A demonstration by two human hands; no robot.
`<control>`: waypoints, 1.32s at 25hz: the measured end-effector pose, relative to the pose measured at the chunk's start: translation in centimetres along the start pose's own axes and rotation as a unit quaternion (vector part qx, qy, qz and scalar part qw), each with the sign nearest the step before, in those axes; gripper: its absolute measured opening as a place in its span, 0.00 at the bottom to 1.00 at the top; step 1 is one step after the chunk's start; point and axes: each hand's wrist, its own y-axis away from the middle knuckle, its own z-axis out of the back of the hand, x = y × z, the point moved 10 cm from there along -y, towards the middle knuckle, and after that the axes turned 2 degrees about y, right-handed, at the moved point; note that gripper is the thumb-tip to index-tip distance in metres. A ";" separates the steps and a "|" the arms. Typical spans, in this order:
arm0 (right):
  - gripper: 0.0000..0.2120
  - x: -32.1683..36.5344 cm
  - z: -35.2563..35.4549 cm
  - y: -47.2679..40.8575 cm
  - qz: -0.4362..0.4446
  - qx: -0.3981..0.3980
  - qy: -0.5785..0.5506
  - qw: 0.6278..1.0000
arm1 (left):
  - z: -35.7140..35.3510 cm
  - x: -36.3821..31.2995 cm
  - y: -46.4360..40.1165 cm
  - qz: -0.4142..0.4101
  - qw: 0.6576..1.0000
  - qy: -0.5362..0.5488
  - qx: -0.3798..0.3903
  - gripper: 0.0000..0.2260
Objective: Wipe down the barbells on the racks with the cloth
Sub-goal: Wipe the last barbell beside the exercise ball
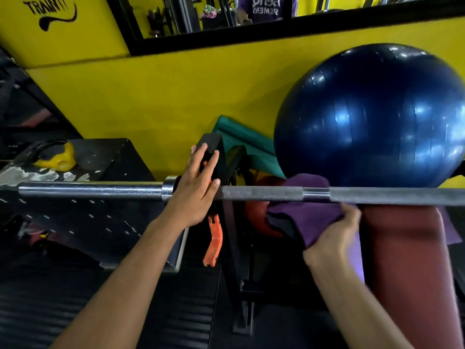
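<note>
Now wiping | barbell (261,193) racked, spanning nine to three o'clock | left hand (195,187), fingers relaxed, steadies it by the rack upright (214,152) | right hand (334,238) clutches purple cloth (307,215) draped around the shaft, likely for sliding along.

Blue exercise ball (372,114), yellow kettlebell (59,157) on black box (105,157), maroon bench pad (412,260)

black rack (221,157), barbell (264,193) apparently resting across
</note>
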 end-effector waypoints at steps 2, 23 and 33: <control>0.23 3.9 2.1 -1.2 0.060 -0.031 -0.036 0.997 | 0.0 0.1 0.0 -0.003 1.000 -0.002 -0.004 0.27; 0.11 -1.1 -15.1 13.0 0.216 0.467 0.481 0.710 | 8.5 9.5 3.4 0.077 0.986 -0.003 -0.146 0.23; 0.31 -14.0 -24.0 12.4 0.526 0.461 0.706 0.108 | 7.8 9.6 3.3 0.039 0.971 -0.137 -0.191 0.24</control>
